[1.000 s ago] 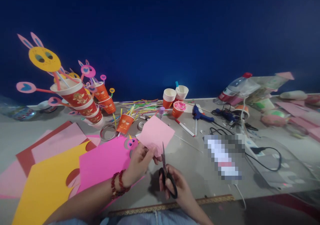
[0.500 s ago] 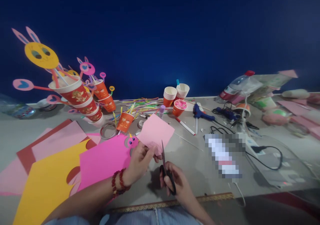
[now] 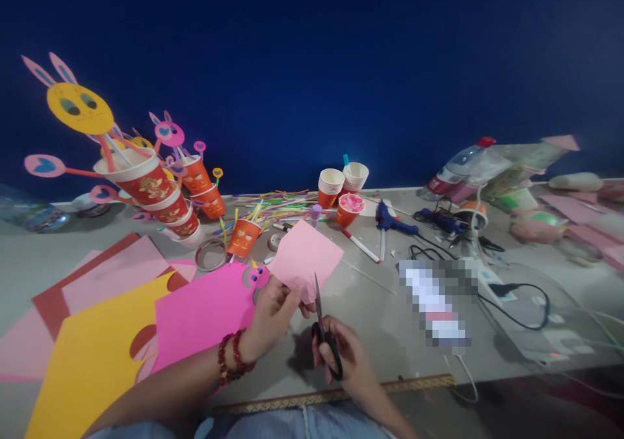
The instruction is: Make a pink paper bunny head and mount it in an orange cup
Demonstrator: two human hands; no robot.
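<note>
From where I stood, the left grip [image 3: 273,317] was pinching a pale pink paper [image 3: 306,257] by its near corner, thumb on top, so that most of the sheet spread out beyond the fingertips, away from the body. The right grip [image 3: 347,354] was closed around the black handles of a pair of scissors [image 3: 319,315], just beside the left one; the blades pointed forward and their tip overlapped the paper's near right edge, though I couldn't tell whether steel touched sheet. Red beaded bracelets [image 3: 229,359] circled the left wrist. Under and beside that forearm lay a magenta sheet [image 3: 199,315], and further left a yellow sheet [image 3: 92,341] with rounded cut-outs. Past the held paper, on the grey tabletop [image 3: 380,315], an orange cup with straws [image 3: 244,237] leaned on the left, while a red-and-white marker [image 3: 361,246] and a blue glue gun [image 3: 397,224] lay to the right. Far left, a yellow rabbit face [image 3: 80,108] rose above stacked red cups [image 3: 153,188].
</note>
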